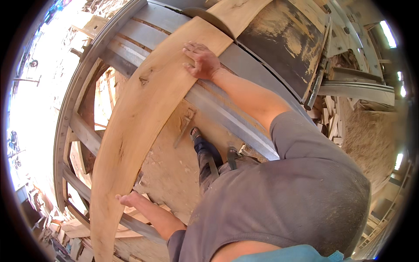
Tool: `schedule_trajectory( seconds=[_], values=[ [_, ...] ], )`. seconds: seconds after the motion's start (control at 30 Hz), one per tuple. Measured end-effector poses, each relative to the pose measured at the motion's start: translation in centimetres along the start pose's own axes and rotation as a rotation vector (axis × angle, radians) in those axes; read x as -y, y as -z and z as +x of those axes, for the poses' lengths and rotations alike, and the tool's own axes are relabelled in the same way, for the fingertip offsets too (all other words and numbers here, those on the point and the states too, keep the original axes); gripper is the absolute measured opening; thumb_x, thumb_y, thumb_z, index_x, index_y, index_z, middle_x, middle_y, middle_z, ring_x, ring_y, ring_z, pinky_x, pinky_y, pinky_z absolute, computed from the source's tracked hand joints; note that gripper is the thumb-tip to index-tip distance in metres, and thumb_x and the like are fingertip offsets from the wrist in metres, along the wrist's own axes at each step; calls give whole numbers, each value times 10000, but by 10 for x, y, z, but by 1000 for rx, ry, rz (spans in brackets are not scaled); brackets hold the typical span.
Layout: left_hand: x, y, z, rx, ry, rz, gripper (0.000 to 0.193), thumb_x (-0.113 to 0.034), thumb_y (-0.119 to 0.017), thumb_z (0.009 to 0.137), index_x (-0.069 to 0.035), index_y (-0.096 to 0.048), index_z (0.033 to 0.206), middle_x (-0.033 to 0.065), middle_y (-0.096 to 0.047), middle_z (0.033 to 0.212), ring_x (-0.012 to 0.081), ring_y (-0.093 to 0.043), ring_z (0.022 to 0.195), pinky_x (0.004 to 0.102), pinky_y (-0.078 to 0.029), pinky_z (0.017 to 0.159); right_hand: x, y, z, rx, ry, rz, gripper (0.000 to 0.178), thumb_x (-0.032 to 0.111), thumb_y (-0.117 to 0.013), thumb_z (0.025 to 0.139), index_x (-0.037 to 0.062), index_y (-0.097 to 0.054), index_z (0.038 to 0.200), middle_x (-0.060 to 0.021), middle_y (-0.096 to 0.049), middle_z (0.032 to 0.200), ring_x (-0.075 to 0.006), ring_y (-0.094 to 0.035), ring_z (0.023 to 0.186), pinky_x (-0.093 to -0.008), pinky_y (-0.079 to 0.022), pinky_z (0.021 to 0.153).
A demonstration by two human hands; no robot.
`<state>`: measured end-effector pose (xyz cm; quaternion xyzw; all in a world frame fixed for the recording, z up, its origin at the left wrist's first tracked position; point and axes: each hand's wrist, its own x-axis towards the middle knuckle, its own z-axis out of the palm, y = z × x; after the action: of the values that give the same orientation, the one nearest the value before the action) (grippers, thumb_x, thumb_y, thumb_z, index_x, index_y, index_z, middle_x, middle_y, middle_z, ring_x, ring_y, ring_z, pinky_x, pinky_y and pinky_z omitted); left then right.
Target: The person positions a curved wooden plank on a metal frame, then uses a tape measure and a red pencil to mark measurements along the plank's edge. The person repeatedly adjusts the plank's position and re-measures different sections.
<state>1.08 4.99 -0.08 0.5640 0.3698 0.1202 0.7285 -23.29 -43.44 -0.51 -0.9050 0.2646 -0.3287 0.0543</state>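
Grip by the left hand [127, 199] lies at the right edge of a long, pale-brown, knotted wooden board [139, 109]; the thumb side shows on the upper face, but finger closure underneath is hidden and cannot be told. Board extends both below the grip and well above it. Left of the grip, a curved grey metal frame [63, 131] passes beyond the board. Right of and above the grip lies dusty brown ground [174, 153]. Farther up, the right hand [201, 60] rests flat on the board, fingers extended, not clenched. Beyond that hand, a dark curved metal disc [214, 21] stands at the board's far end, beside a dark, sawdust-strewn panel [279, 39].
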Motion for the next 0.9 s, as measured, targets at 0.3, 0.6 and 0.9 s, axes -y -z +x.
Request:
schedule_trajectory(
  seconds=[0.3, 0.6, 0.9],
  values=[
    [27, 81, 44, 222, 25, -65, 466, -220, -599, 947, 43, -537, 1327, 188, -607, 1292, 353, -627, 1105, 476, -542, 925, 3, 58, -104, 33, -49, -69, 539, 312, -692, 812, 6, -649, 1253, -189, -580, 1386, -327, -487, 1349, -425, -359, 1147],
    [109, 232, 147, 480, -518, 503, 566, -371, -577, 965, -51, -474, 1419, 155, -525, 1399, 306, -496, 1277, 474, -419, 1071, 29, 99, -213, 13, 35, 20, 510, 161, -623, 855, 14, -595, 1343, -216, -554, 1405, -394, -466, 1346, -470, -335, 1154],
    [3, 240, 33, -7, 165, -155, 575, -246, -795, 854, 147, -579, 1214, 168, -648, 1235, 267, -646, 1055, 405, -546, 856, -49, 256, -332, 100, -412, -420, 536, 309, -625, 927, -47, -577, 1325, -243, -569, 1377, -384, -527, 1283, -451, -397, 1104]
  ],
)
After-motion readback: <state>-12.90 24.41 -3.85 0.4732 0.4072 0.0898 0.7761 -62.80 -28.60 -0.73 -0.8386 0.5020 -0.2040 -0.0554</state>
